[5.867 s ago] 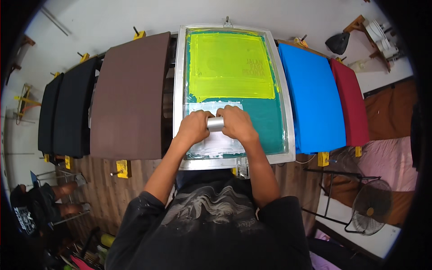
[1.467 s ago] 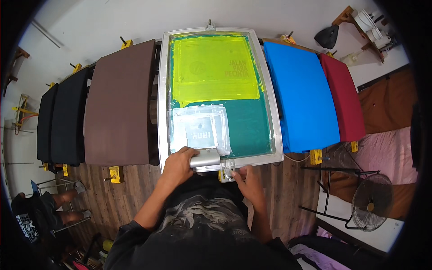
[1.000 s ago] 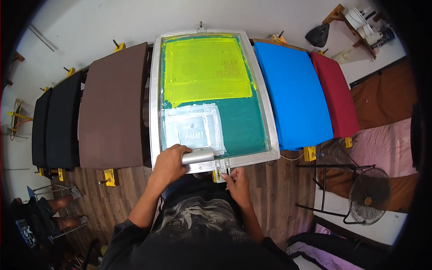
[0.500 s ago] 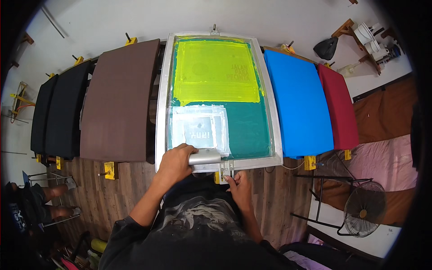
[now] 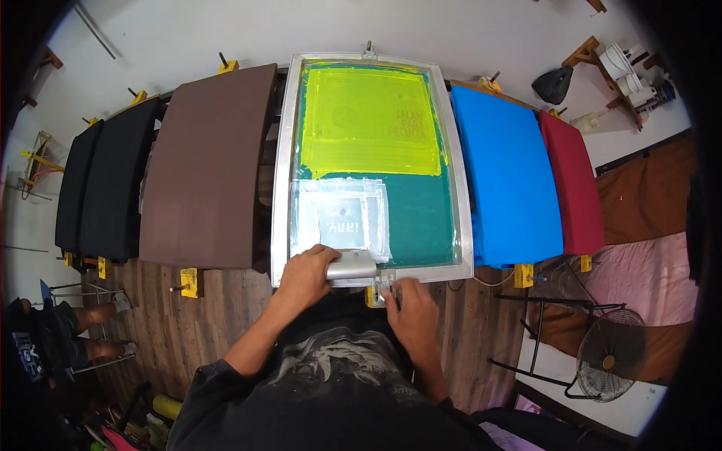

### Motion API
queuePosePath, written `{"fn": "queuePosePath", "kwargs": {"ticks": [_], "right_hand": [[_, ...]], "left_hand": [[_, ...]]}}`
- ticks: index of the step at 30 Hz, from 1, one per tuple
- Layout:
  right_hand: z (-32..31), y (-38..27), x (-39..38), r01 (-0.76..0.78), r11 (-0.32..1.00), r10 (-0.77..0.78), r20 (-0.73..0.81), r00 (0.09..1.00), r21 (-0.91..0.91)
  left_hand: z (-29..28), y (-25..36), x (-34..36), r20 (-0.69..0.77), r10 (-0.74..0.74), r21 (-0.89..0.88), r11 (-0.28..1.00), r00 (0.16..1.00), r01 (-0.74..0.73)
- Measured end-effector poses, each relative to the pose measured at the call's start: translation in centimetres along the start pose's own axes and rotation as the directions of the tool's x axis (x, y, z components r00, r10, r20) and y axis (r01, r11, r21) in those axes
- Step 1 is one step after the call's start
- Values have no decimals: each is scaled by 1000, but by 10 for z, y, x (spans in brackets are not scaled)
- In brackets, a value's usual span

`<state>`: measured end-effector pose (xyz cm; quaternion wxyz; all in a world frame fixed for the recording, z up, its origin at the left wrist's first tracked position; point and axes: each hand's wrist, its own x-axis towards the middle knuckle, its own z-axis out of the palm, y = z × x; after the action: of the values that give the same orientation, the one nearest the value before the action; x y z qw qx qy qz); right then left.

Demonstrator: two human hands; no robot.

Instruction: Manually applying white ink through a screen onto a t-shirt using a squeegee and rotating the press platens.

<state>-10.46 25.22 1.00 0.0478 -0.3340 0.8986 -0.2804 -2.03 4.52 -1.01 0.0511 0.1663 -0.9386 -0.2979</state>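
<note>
A silver-framed printing screen (image 5: 462, 225) lies before me. Its green mesh has a bright yellow-green area (image 5: 372, 120) at the far side and a pale whitish area (image 5: 338, 225) at the near left. My left hand (image 5: 304, 276) is closed round the left end of a metal squeegee handle (image 5: 353, 264), which rests along the screen's near edge. At the middle of that edge is a clear bracket with a yellow block (image 5: 374, 295). My right hand (image 5: 415, 301) is just right of it, thumb close to the bracket; its blurred fingers leave their grip unclear.
Left of the screen are a brown cloth-covered board (image 5: 210, 165) and two black ones (image 5: 116, 180); right are a blue (image 5: 505, 173) and a dark red one (image 5: 571, 188). A standing fan (image 5: 609, 357) is at the lower right. Another person's legs (image 5: 98, 327) show at the lower left.
My right hand has risen slightly and shifted right at the bracket, its fingers now blurred. The left hand stays on the squeegee. The whole view has shifted a little.
</note>
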Motion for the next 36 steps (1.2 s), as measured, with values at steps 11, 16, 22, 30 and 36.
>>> {"fn": "queuePosePath", "kwargs": {"ticks": [11,16,22,30,36], "right_hand": [[35,-32,106,408,913,-344,471,812,-35],[31,-36,155,381,916,-295,433,852,-127],[47,-27,171,328,942,-284,355,891,-70],[56,-21,89,321,947,-318,219,922,23],[43,-24,73,305,952,-293,304,907,7]], "left_hand": [[-19,-13,31,207,-30,29,999,978,25],[-42,-14,72,148,-37,65,997,988,27],[-25,-29,85,62,-44,-6,999,997,45],[22,-23,21,-235,119,3,993,965,-122],[9,-11,5,-76,81,-62,994,994,-86]]}}
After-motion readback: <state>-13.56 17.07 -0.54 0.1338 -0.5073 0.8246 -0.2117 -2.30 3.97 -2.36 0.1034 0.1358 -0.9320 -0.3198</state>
